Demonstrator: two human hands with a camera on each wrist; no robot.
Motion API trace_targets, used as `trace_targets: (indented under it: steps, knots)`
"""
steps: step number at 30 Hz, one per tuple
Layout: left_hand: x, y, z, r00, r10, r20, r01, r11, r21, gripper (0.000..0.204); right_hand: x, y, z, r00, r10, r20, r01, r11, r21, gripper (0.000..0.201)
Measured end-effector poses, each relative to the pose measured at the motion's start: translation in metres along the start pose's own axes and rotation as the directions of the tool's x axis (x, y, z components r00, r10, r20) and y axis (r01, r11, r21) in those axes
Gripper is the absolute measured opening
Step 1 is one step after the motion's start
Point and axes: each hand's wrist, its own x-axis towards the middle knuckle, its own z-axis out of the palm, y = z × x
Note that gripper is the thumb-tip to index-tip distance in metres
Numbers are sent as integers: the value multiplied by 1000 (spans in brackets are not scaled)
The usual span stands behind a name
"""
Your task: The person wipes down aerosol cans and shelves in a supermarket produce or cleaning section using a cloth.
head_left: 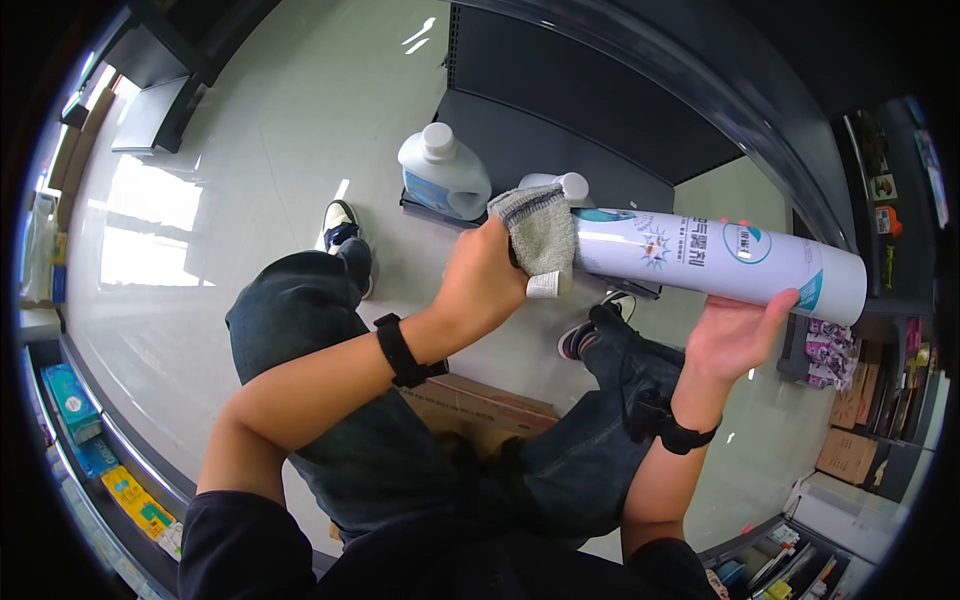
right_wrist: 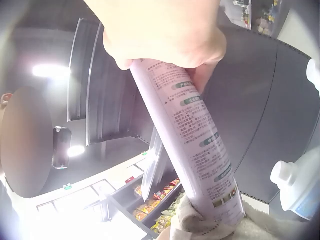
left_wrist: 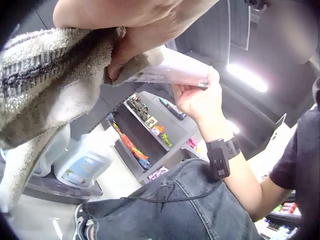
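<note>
A long white aerosol can (head_left: 650, 245) with teal markings and printed text lies nearly level between my hands in the head view. My left hand (head_left: 485, 275) holds a grey terry cloth (head_left: 545, 235) over the can's left end, and the cloth hides that end. From below, my right hand (head_left: 735, 335) grips the can near its right end, thumb on the near side and fingertips showing behind. In the right wrist view, small printed text and green labels run along the can (right_wrist: 185, 135). Folds of the cloth (left_wrist: 55, 80) hang down beside my left fingers in the left wrist view.
Two white bottles, one large with a blue label (head_left: 445, 180) and one partly behind the cloth (head_left: 572, 186), stand on a low dark shelf (head_left: 530, 130). A cardboard box (head_left: 480, 405) lies between my legs. Stocked shelves (head_left: 110, 450) line the left side; cartons (head_left: 848, 455) sit at the right.
</note>
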Motion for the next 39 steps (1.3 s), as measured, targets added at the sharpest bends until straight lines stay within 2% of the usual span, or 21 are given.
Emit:
trace_targets:
  steps: [4, 6, 9, 11, 13, 14, 15, 17, 19, 21, 23, 25, 27, 29, 30, 32, 33, 35, 36, 37, 39]
  knots:
    - [5, 4, -8, 999, 38, 15, -39, 999, 37, 51, 12, -6, -12, 997, -5, -79, 5, 1000, 0, 77]
    - [7, 12, -13, 991, 134, 12, -133, 989, -67, 53, 18, -10, -17, 966, -114, -231, 106, 993, -49, 75]
    - [9, 15, -22, 985, 170, 28, -166, 980, -113, 57, 26, -18, -29, 923, -234, -307, 201, 970, -135, 73]
    - [11, 18, -28, 990, 131, 48, -118, 970, -214, 56, 32, -17, -56, 913, -298, -277, 257, 950, -175, 70]
    - [13, 18, -32, 987, 157, 36, -141, 948, -287, 54, 37, -21, -72, 844, -481, -238, 334, 817, -470, 67]
    - [14, 17, -33, 987, 162, 18, -151, 951, -270, 55, 39, -25, -79, 799, -550, -242, 387, 779, -493, 64]
    - [15, 17, -34, 979, 203, 3, -196, 947, -253, 56, 41, -32, -88, 793, -561, -236, 389, 765, -512, 64]
    - [16, 19, -37, 983, 184, 26, -170, 947, -273, 57, 52, -50, -104, 716, -638, -284, 323, 663, -675, 65]
    - [16, 20, -39, 984, 174, 36, -156, 945, -288, 52, 64, -75, -117, 677, -681, -278, 337, 624, -705, 65]
    - [16, 23, -39, 986, 162, 43, -142, 944, -297, 47, 73, -97, -124, 577, -761, -296, 323, 546, -773, 65]
    - [16, 27, -40, 982, 188, 19, -180, 963, -198, 46, 84, -115, -136, 561, -763, -322, 337, 565, -753, 68]
    - [15, 29, -39, 979, 205, -12, -203, 960, -195, 45, 97, -126, -155, 473, -811, -344, 387, 542, -746, 73]
    - [16, 28, -42, 984, 178, 1, -176, 974, -143, 44, 108, -131, -171, 459, -825, -331, 414, 528, -742, 78]
    - [19, 22, -42, 981, 193, -21, -194, 970, -146, 48, 122, -133, -188, 359, -815, -455, 311, 565, -765, 82]
    - [20, 20, -41, 977, 209, -43, -213, 967, -141, 53, 130, -133, -202, 364, -816, -450, 314, 562, -766, 82]
    - [20, 21, -43, 978, 205, -44, -209, 966, -152, 53, 148, -133, -238, 448, -855, -261, 286, 413, -864, 84]
    - [20, 21, -44, 978, 206, -41, -210, 965, -158, 52, 159, -137, -257, 455, -853, -256, 286, 413, -865, 84]
    - [21, 21, -45, 985, 171, -33, -174, 974, -144, 50, 179, -152, -300, 535, -817, -217, 108, 320, -941, 87]
    - [21, 22, -45, 990, 142, -22, -144, 981, -128, 48, 194, -164, -327, 516, -782, -350, 69, 446, -892, 85]
    - [20, 24, -44, 991, 134, -13, -135, 982, -132, 48, 192, -169, -321, 518, -781, -350, 59, 441, -896, 85]
    - [20, 28, -42, 999, 49, 16, -46, 984, -170, 50, 185, -187, -302, 407, -728, -552, 61, 625, -779, 83]
